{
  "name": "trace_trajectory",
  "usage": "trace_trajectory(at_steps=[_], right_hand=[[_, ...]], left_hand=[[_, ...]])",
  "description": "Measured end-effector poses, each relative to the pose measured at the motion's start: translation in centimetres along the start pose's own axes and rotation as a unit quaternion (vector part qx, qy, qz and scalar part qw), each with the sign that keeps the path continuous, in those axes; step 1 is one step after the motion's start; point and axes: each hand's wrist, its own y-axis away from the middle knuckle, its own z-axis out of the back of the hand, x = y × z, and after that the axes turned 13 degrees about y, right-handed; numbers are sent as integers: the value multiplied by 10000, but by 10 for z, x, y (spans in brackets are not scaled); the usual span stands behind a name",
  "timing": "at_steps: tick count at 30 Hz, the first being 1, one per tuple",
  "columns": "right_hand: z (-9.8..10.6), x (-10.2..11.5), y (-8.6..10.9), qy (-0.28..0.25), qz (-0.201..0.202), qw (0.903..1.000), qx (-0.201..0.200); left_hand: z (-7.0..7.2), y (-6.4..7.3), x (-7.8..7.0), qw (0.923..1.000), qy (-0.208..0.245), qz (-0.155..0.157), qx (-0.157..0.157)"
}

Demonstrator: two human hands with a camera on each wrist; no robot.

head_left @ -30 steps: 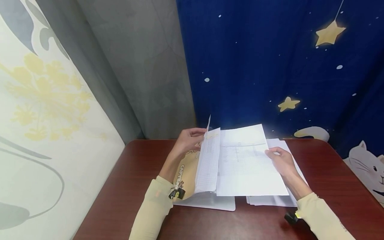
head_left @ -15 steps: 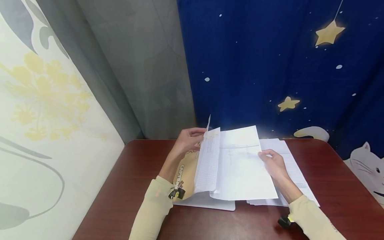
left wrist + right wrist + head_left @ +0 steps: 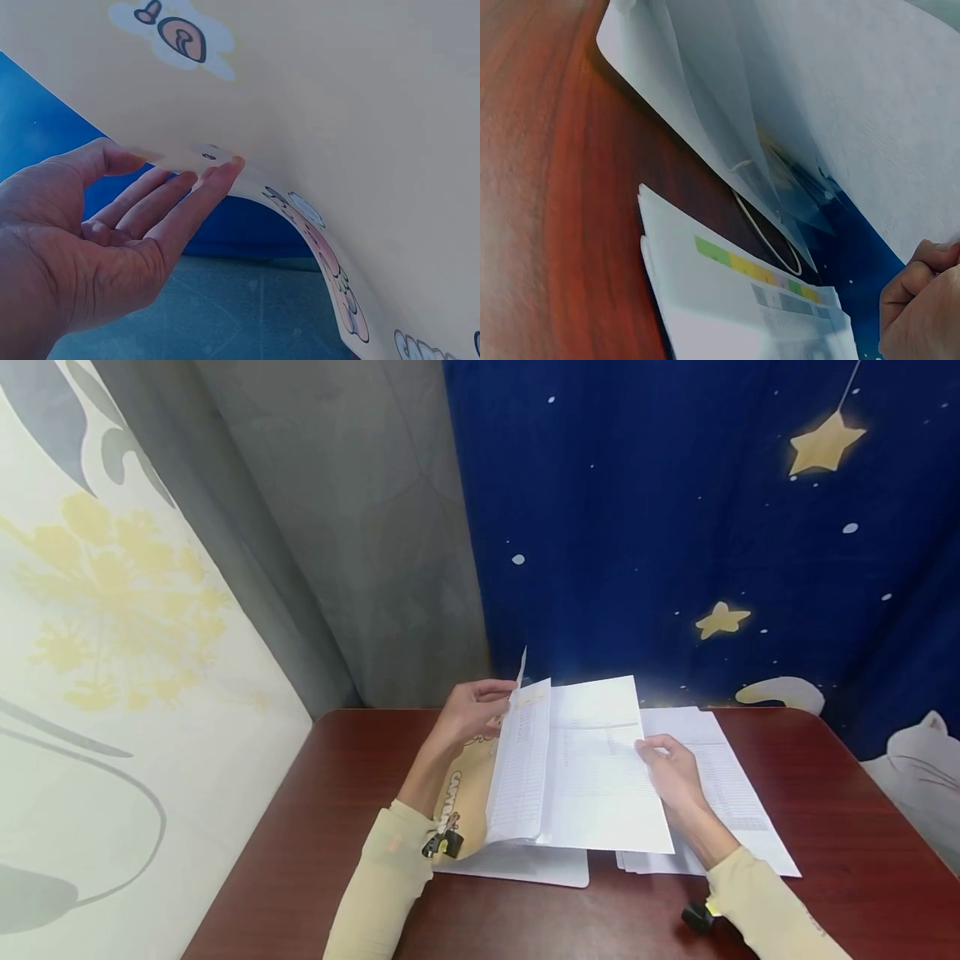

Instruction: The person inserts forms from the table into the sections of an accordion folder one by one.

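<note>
My left hand (image 3: 474,708) pinches the top edge of a tan folder cover (image 3: 315,90) with cartoon prints, holding it raised and bent. In the head view a narrow printed page (image 3: 521,760) stands against the cover's inner side. The right hand (image 3: 673,772) pinches the right edge of a white printed sheet (image 3: 592,768), with thumb and curled fingers. This sheet's left edge is hidden behind the narrow page. Seen from the right wrist, the right hand (image 3: 922,300) grips the sheet (image 3: 870,97) beside the folder's clear inner leaves (image 3: 712,82).
A stack of printed papers (image 3: 738,793) lies on the dark red table (image 3: 480,914), right of the folder. The folder's white lower part (image 3: 525,867) rests flat on the tabletop. An elastic cord (image 3: 769,240) loops near the folder. A blue starry curtain (image 3: 645,527) hangs behind the table.
My right hand has moved left with the sheet, whose left part slid further behind the narrow page. More of the right stack shows. The left hand has stayed in place.
</note>
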Motion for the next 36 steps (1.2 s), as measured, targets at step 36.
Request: trace_trajectory(at_steps=[36], right_hand=[[-53,19,3,-617,255,9972,335]], left_hand=[[5,-4,3,9999,55,-49,72]])
